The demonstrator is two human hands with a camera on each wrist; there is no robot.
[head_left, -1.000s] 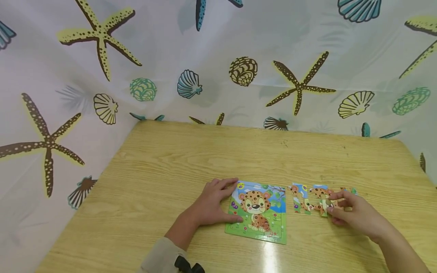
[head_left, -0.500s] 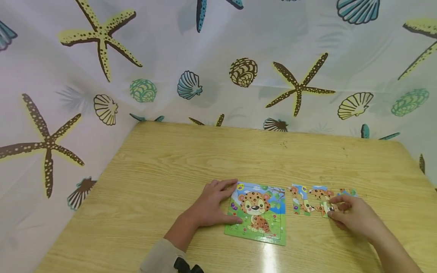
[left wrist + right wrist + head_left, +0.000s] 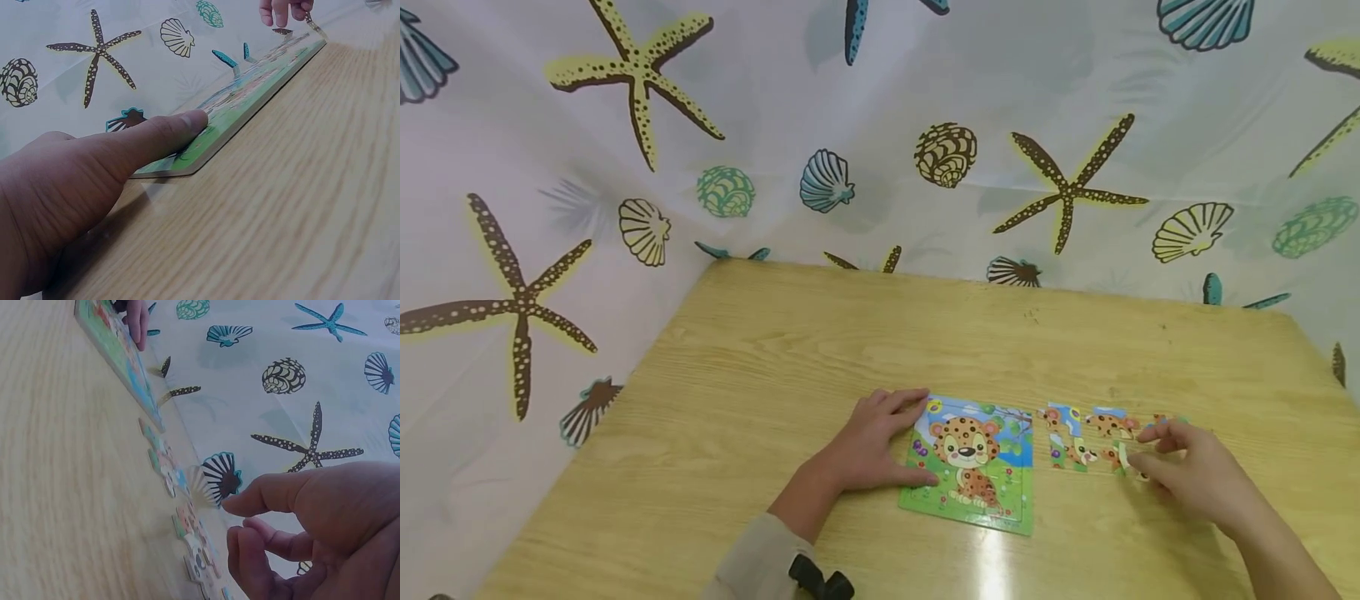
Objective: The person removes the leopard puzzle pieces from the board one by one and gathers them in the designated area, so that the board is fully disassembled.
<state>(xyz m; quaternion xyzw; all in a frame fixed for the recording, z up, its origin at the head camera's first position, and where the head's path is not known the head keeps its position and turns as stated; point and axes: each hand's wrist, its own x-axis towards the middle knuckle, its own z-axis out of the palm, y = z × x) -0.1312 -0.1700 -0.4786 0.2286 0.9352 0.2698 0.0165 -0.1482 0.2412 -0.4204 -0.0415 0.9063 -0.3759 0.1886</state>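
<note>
A square puzzle board [image 3: 966,508] with a spotted cub picture lies on the wooden table. My left hand [image 3: 872,450] rests at its left side, thumb laid over the near-left edge and a fingertip at the far-left corner; the thumb [image 3: 169,131] shows plainly in the left wrist view. Right of the board, my right hand [image 3: 1195,471] pinches a small puzzle piece [image 3: 1122,457], tilted up on edge by the thumb tip. Loose puzzle pieces [image 3: 1067,425] lie flat beside it, some partly hidden under the fingers. The right wrist view shows thumb and fingers [image 3: 253,544] close together above pieces.
The wooden table [image 3: 760,350] extends to a hanging white cloth [image 3: 880,100] printed with starfish and shells, at the back and both sides. A black clip-like item [image 3: 820,579] sits at the left sleeve [image 3: 760,558].
The right hand's piece has tipped up from lying flat, with the thumb and fingers slightly shifted. The left hand stays on the board. The head view has moved slightly.
</note>
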